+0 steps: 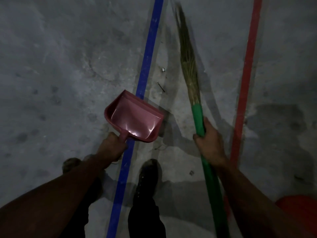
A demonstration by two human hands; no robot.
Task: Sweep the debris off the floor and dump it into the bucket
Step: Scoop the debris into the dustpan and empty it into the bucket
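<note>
My left hand (112, 148) grips the handle of a pink dustpan (135, 117), which hangs over the blue floor line with its mouth facing away; its pan looks empty. My right hand (210, 145) grips the green handle of a grass broom (188, 66); the bristles stretch forward and blur at the tip. Small debris lies on the grey concrete between the lines: a pale scrap (163, 69) and a dark twig (161, 86). An orange bucket (298, 206) shows partly at the bottom right corner.
A blue line (147, 62) and a red line (248, 62) run away across the dusty floor. My shoes (149, 176) stand beside the blue line. The scene is dim, with shadows round my feet.
</note>
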